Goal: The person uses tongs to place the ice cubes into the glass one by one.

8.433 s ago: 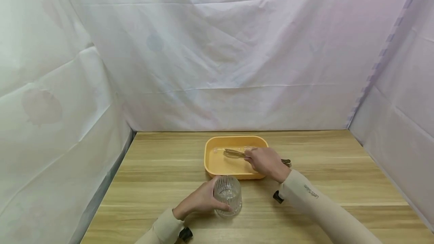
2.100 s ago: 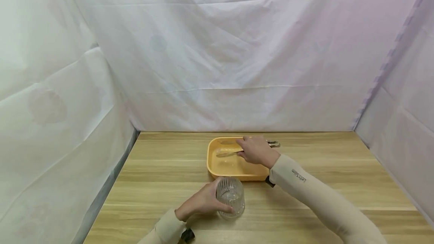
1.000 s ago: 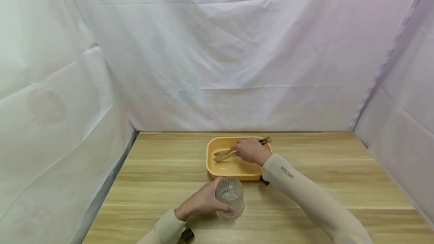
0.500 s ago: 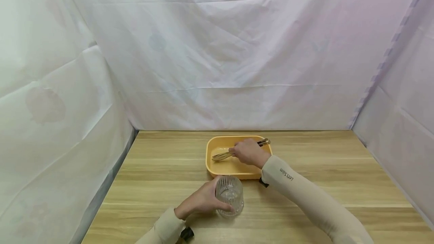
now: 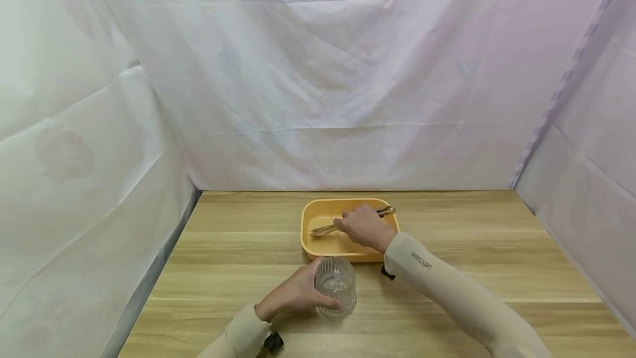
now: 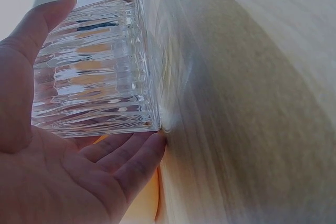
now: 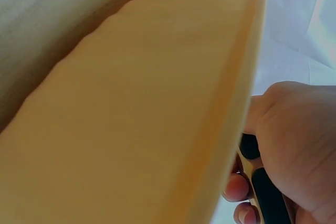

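Note:
My left hand [image 5: 297, 291] grips a clear ribbed drinking glass [image 5: 340, 279] that stands on the table in front of the tray. In the left wrist view the thumb lies over one side of the glass [image 6: 94, 72] and the fingers [image 6: 139, 169] are on the other. My right hand [image 5: 366, 226] holds gold tongs [image 5: 323, 231] above the yellow tray [image 5: 304, 236]. Their tips are close together and slant down into its left part. Dark grips on the tongs [image 7: 270, 195] show in the right wrist view, where the tray wall hides the tips.
The wooden table [image 5: 238, 247] runs back to a hanging white cloth [image 5: 318, 98], with more cloth at both sides. The tray's raised wall [image 7: 121, 103] stands close before the right wrist camera.
Since the oldest frame my right hand has moved slightly left and the tongs have tilted. Their arms, spread apart about two seconds ago, have come together. The left hand stays on the glass.

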